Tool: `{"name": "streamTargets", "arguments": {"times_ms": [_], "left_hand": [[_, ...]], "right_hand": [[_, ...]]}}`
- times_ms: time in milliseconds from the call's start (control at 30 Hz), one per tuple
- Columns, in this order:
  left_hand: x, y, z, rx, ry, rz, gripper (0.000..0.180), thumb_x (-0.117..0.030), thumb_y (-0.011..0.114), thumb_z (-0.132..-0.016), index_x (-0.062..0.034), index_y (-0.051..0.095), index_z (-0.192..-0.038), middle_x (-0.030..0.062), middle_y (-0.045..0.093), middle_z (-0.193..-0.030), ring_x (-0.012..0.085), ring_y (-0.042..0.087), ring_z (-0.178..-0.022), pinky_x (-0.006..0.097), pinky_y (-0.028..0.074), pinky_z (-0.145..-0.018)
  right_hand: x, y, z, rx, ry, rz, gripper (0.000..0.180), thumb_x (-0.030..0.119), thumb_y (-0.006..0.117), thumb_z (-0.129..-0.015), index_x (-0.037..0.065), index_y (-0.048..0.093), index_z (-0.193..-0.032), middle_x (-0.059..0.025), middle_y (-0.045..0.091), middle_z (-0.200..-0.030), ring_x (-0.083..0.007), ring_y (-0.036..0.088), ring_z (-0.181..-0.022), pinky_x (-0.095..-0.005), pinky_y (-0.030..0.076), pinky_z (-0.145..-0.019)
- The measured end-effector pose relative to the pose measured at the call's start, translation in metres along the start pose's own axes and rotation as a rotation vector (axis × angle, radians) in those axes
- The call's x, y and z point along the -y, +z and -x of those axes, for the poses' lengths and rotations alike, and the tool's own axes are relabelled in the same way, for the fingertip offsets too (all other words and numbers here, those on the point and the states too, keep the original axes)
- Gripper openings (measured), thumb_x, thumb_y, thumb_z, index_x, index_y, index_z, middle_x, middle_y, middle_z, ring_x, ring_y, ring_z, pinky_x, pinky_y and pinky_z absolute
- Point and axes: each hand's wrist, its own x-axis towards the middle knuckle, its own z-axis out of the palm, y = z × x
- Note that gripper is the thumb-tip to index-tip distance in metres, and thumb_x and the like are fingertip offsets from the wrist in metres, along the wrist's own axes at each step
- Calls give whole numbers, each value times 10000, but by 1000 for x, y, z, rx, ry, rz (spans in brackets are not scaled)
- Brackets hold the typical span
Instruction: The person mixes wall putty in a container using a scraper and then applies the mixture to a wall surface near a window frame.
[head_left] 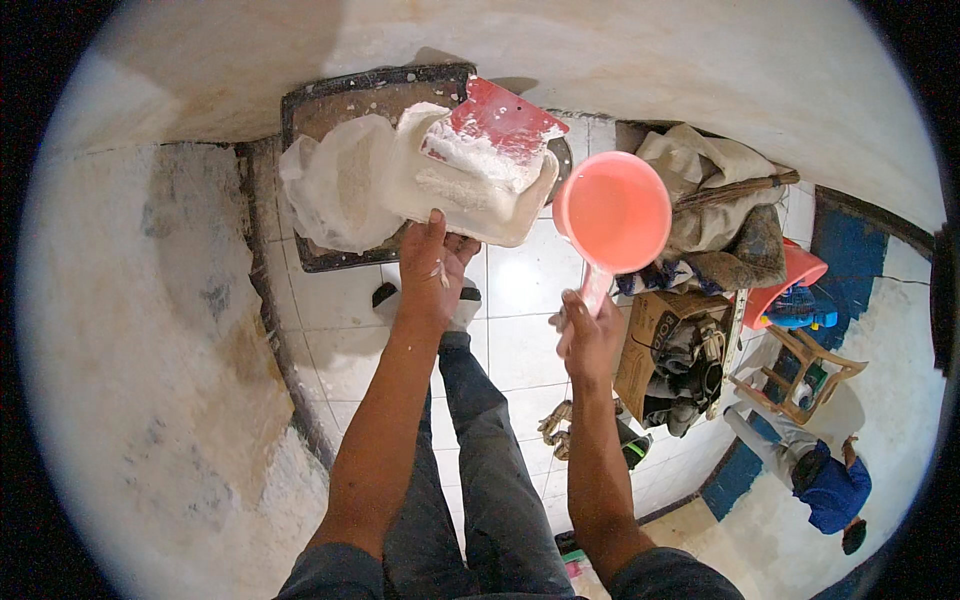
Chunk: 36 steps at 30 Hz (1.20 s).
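My left hand [434, 268] grips the near edge of a white rectangular tray [450, 195] holding white plaster paste. A red flat scraper blade [500, 125] smeared with white paste rests in the tray. My right hand [588, 335] holds the handle of a pink plastic scoop [612, 212], its round bowl facing up beside the tray's right end. Both are held above a white tiled floor [520, 280].
A dark square pan [330, 95] with a white plastic bag [340, 185] lies on the floor below the tray. A pile of cloth [715, 200], a cardboard box of clothes [670, 365], a red tub [790, 275], a wooden stool [805, 375] and a crouching person in blue [830, 485] are at right. Plastered walls curve around.
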Motion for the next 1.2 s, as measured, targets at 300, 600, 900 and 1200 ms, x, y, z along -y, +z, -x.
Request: {"name": "streamTargets", "arguments": {"times_ms": [300,600,900,1200], "left_hand": [[-10,-10,-5,38,36,-6,544,-342,614,-952,-65,407,-1372,117,496,-1362,272,488,-1267,485,424,-1049],[-13,-5,-8,111,35,-55,614,-397,574,-960,-60,363,-1428,123,461,-1410,287,463,-1293,509,422,-1040],[-17,-8,-6,45,66,25,599,-373,593,-956,-53,382,-1416,120,489,-1395,281,490,-1281,487,432,-1062],[-25,-6,-6,26,80,132,596,-370,583,-964,-69,376,-1435,108,485,-1421,258,484,-1300,459,410,-1106]], "right_hand": [[-90,28,-122,105,-43,95,156,117,636,-849,-4,590,-762,-49,577,-587,-111,519,-469,-279,384,-423],[-102,38,-170,163,-74,53,213,205,686,-876,14,602,-835,-38,560,-583,-96,506,-467,-258,380,-397],[-96,25,-158,108,-18,401,386,285,752,-831,-34,605,-989,-127,675,-771,-176,667,-582,-303,504,-482],[-107,11,-152,42,-139,523,683,400,772,-797,-45,545,-1264,-194,691,-963,-274,702,-862,-354,552,-723]]}}
